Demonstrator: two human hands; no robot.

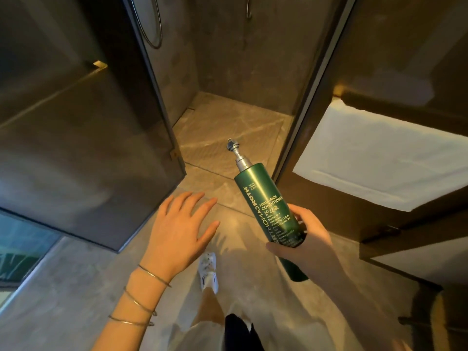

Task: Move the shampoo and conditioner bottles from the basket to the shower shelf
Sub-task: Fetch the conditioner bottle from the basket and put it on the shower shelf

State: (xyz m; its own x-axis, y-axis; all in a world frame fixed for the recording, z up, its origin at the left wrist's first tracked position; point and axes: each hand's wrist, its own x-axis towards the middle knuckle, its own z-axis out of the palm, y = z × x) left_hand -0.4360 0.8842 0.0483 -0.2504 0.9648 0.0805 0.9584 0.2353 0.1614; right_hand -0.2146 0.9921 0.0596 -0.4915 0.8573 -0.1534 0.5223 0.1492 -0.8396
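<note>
Now right hand (pixel 301 239) grip closed round conditioner bottle (pixel 269 206), long axis tilted, pump toward shower opening ahead; left hand (pixel 177 231) open, empty; shelf unseen.

Green conditioner bottle (pixel 269 211), silver pump tilted toward the open shower doorway, gripped at its lower body by right hand (pixel 304 239). Left hand (pixel 177 231) empty, fingers spread, above stone floor (pixel 76 287). White towel (pixel 379 158) hanging at right. One white shoe (pixel 209 271) below.

Dim warm light. Open glass shower door (pixel 106 138) at left, stone-tiled floor (pixel 228 127) centre, white towel (pixel 379 158) at right, window (pixel 22 247) lower left.
</note>
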